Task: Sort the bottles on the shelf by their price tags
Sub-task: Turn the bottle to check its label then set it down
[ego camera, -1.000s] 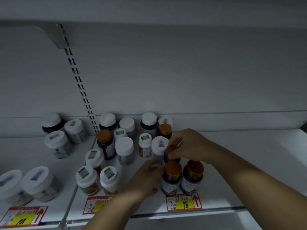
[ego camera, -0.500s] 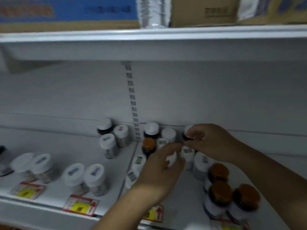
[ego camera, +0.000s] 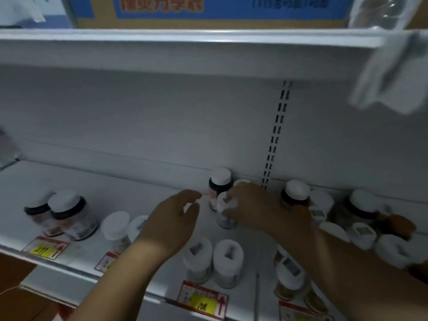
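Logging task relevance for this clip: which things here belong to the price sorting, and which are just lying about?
Job:
white-capped bottle gripped by right hand
open left hand
two white bottles above the 108 price tag
shelf

Lying about:
blue-printed carton
clear plastic wrap

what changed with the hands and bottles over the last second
The right hand let go of the orange-capped bottle it was setting behind the pair at the 98 tag, moved left along the shelf, and now grips a white-capped bottle. The left hand followed, open, holding nothing. The other bottles stand upright as before.
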